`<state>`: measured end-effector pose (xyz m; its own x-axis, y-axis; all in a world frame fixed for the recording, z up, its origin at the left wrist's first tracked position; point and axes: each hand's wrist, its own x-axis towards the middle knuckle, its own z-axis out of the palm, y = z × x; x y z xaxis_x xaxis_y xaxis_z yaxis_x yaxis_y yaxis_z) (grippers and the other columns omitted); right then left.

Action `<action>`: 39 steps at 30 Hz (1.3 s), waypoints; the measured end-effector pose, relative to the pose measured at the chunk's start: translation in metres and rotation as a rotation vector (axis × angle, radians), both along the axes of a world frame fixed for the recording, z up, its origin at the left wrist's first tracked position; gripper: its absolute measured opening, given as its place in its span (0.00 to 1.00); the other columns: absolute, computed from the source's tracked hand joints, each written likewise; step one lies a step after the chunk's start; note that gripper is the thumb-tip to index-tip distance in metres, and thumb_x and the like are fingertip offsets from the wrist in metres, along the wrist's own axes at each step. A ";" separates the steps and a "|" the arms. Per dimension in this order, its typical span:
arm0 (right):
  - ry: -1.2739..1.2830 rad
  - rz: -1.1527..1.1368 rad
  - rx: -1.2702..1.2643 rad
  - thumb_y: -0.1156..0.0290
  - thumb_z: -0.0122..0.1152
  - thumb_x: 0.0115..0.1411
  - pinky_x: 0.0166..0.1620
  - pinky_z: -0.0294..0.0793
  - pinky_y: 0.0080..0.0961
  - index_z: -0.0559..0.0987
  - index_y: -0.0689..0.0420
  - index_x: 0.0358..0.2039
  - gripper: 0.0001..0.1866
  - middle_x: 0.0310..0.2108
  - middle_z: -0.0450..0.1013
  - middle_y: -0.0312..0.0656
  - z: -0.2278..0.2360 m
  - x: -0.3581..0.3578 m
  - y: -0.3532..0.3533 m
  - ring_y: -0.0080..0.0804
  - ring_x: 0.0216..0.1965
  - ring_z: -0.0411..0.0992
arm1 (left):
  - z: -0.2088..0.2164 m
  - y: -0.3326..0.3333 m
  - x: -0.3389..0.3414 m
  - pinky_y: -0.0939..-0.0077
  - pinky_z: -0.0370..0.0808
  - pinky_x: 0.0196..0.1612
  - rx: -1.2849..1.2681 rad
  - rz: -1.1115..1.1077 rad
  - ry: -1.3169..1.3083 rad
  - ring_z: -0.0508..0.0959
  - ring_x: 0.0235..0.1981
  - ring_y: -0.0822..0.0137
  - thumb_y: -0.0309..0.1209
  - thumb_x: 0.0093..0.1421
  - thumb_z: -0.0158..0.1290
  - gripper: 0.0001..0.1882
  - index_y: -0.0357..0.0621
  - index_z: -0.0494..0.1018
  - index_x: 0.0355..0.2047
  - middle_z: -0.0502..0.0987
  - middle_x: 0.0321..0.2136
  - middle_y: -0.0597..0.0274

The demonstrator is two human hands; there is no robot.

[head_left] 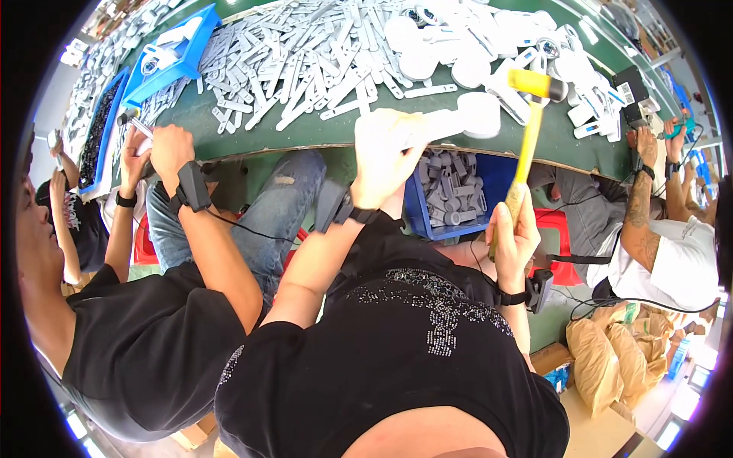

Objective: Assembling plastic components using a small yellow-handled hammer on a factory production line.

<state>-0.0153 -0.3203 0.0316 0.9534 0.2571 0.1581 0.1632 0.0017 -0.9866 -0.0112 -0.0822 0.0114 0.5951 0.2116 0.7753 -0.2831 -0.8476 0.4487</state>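
My left hand (385,156) is closed around the handle of a white plastic part with a round head (479,115). The part's head points right, over the front edge of the green table (321,136). My right hand (515,235) grips the lower handle of a mallet (528,145), which stands nearly upright. Its head has a yellow end and a black end and is raised above the white part, not touching it. Beyond my hands lies a heap of grey plastic strips (294,57), with white round-headed parts (416,57) piled to its right.
Below the table edge, a blue bin (417,206) holds grey pieces. Close on my left sits a co-worker (153,343) holding a hammer; another person (664,252) works at the right. A blue tray (156,80) holds white parts at the far left. Paper sacks (595,359) stand lower right.
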 end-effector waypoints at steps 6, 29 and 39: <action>-0.334 0.167 -0.434 0.80 0.58 0.60 0.46 0.71 0.18 0.66 0.61 0.61 0.28 0.46 0.75 0.44 0.027 0.014 0.000 0.22 0.43 0.72 | -0.026 0.003 0.027 0.64 0.69 0.35 -0.259 0.024 0.055 0.74 0.32 0.56 0.32 0.45 0.65 0.16 0.45 0.77 0.35 0.76 0.30 0.58; -0.310 0.111 -0.579 0.82 0.55 0.60 0.54 0.66 0.22 0.68 0.66 0.58 0.24 0.52 0.72 0.49 0.055 0.014 -0.016 0.26 0.52 0.70 | -0.028 0.009 0.024 0.65 0.64 0.34 -0.308 0.059 0.024 0.72 0.28 0.61 0.36 0.46 0.64 0.09 0.49 0.76 0.22 0.74 0.22 0.67; -0.303 0.323 -0.788 0.81 0.53 0.61 0.54 0.67 0.24 0.69 0.66 0.57 0.21 0.52 0.72 0.50 0.050 0.018 -0.003 0.31 0.51 0.71 | -0.025 0.007 0.024 0.65 0.63 0.35 -0.349 0.037 0.062 0.72 0.29 0.60 0.36 0.46 0.63 0.08 0.50 0.76 0.24 0.72 0.22 0.66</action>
